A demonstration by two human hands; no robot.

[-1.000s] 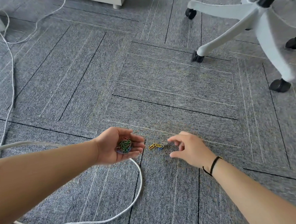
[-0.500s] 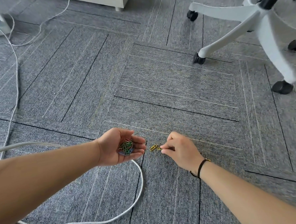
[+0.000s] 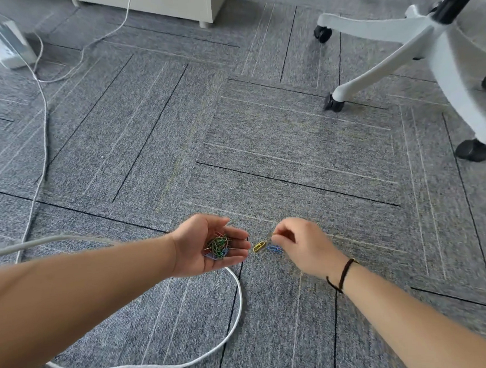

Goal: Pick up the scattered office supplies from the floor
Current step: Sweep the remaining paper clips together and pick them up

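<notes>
My left hand point(image 3: 203, 246) lies palm up just above the carpet, cupped under a heap of coloured paper clips point(image 3: 218, 245), mostly green. Just to its right, a yellow paper clip point(image 3: 258, 246) and a blue paper clip point(image 3: 274, 249) lie on the grey carpet. My right hand point(image 3: 301, 247) hovers over them with thumb and forefinger pinched together at its left side, apparently on a thin paper clip point(image 3: 268, 235) that is hard to make out. A dark band circles my right wrist.
A white cable point(image 3: 235, 319) loops on the floor under my left hand and runs off to the left. A white office chair base point(image 3: 437, 49) on black castors stands at the right. A power strip point(image 3: 6, 45) and a cabinet foot point(image 3: 204, 24) are far back.
My right hand closed its fingers on the clips beside my left hand, then lifted slightly, uncovering the blue clip. The camera tilted up a little. My left hand stayed put.
</notes>
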